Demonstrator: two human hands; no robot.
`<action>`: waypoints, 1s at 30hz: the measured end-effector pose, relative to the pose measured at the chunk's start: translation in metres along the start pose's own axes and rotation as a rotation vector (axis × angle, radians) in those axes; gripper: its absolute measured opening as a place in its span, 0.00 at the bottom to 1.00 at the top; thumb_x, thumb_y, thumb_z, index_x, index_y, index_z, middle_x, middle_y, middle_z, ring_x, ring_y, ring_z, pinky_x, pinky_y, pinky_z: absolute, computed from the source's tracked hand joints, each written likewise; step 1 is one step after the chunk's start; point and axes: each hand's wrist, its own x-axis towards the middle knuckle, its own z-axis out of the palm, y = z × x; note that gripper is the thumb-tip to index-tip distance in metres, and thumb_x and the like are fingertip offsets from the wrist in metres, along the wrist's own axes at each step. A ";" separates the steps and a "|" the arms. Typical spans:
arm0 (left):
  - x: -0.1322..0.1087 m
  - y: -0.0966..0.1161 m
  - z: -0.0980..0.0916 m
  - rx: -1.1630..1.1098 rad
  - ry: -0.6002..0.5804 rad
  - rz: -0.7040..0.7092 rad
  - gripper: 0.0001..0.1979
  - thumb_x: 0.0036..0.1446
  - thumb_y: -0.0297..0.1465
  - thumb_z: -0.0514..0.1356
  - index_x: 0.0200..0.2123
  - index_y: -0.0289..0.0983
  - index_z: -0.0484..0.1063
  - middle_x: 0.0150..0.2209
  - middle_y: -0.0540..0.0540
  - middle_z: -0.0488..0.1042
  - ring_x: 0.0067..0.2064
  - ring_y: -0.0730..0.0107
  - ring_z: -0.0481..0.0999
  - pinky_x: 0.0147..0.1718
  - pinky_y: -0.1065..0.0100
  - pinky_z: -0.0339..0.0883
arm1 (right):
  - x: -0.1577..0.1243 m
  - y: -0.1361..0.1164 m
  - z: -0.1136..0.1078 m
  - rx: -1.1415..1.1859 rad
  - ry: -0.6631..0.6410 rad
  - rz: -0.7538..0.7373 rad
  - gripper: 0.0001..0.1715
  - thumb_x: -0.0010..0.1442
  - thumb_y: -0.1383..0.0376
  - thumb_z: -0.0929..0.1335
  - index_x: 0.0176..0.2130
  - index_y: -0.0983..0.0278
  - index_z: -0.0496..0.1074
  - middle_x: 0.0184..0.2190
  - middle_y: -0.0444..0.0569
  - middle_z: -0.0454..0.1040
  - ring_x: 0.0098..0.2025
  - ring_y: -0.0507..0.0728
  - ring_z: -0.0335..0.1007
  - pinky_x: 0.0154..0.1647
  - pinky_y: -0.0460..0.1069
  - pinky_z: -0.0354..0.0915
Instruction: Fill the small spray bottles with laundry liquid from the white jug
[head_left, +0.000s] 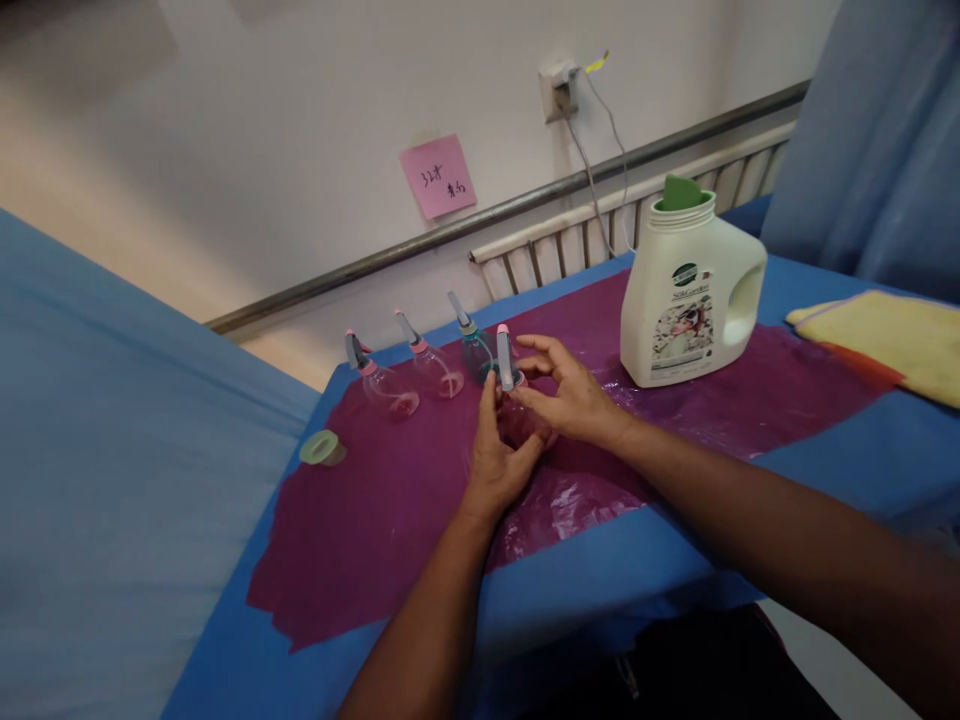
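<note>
Left hand wraps small clear spray bottle from below, fingers closed round body. Right hand touches bottle's right side, fingers loosely spread. Bottle upright on purple sheet, mid-table. Three similar bottles in row just left. Detergent jug right, yellow cloth beyond. Small green roll at left edge.

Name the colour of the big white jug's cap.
Green; the cap shows best in the head view.
</note>
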 end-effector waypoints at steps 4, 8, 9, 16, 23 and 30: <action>0.000 -0.002 0.002 0.023 -0.004 0.015 0.61 0.63 0.45 0.79 0.85 0.54 0.43 0.79 0.35 0.65 0.76 0.41 0.71 0.74 0.37 0.70 | -0.005 0.003 0.000 -0.043 0.053 -0.002 0.43 0.60 0.59 0.81 0.69 0.56 0.71 0.56 0.53 0.87 0.57 0.64 0.85 0.64 0.62 0.77; -0.002 0.007 -0.002 0.119 -0.003 0.040 0.58 0.63 0.40 0.78 0.85 0.51 0.47 0.79 0.35 0.63 0.78 0.40 0.69 0.76 0.37 0.66 | -0.006 0.003 -0.004 -0.163 0.060 -0.022 0.24 0.61 0.56 0.81 0.54 0.57 0.81 0.50 0.50 0.87 0.53 0.64 0.84 0.61 0.62 0.77; -0.003 0.009 -0.003 0.131 -0.008 0.042 0.54 0.65 0.38 0.75 0.84 0.50 0.48 0.79 0.36 0.64 0.78 0.41 0.69 0.76 0.38 0.65 | -0.007 0.001 -0.006 -0.200 0.056 -0.033 0.19 0.62 0.55 0.80 0.51 0.57 0.82 0.48 0.49 0.87 0.52 0.64 0.83 0.60 0.62 0.76; 0.003 0.006 -0.005 0.158 0.263 0.021 0.23 0.73 0.32 0.61 0.68 0.42 0.72 0.63 0.38 0.79 0.63 0.53 0.81 0.63 0.51 0.76 | -0.008 -0.007 -0.017 -0.321 0.086 -0.050 0.16 0.64 0.53 0.79 0.48 0.58 0.84 0.44 0.49 0.87 0.45 0.62 0.81 0.55 0.61 0.77; 0.008 -0.002 0.002 0.169 0.321 -0.148 0.07 0.71 0.30 0.61 0.45 0.42 0.80 0.41 0.48 0.85 0.42 0.64 0.84 0.46 0.64 0.75 | 0.016 0.009 -0.038 -0.259 0.220 0.106 0.28 0.59 0.44 0.80 0.48 0.60 0.84 0.39 0.50 0.86 0.37 0.60 0.81 0.45 0.58 0.79; 0.004 0.006 0.007 0.189 0.234 -0.162 0.06 0.70 0.30 0.63 0.43 0.44 0.82 0.38 0.50 0.85 0.40 0.64 0.83 0.41 0.65 0.73 | 0.085 0.040 -0.070 -0.466 0.322 0.101 0.26 0.59 0.51 0.77 0.50 0.63 0.82 0.42 0.54 0.86 0.42 0.62 0.82 0.50 0.60 0.79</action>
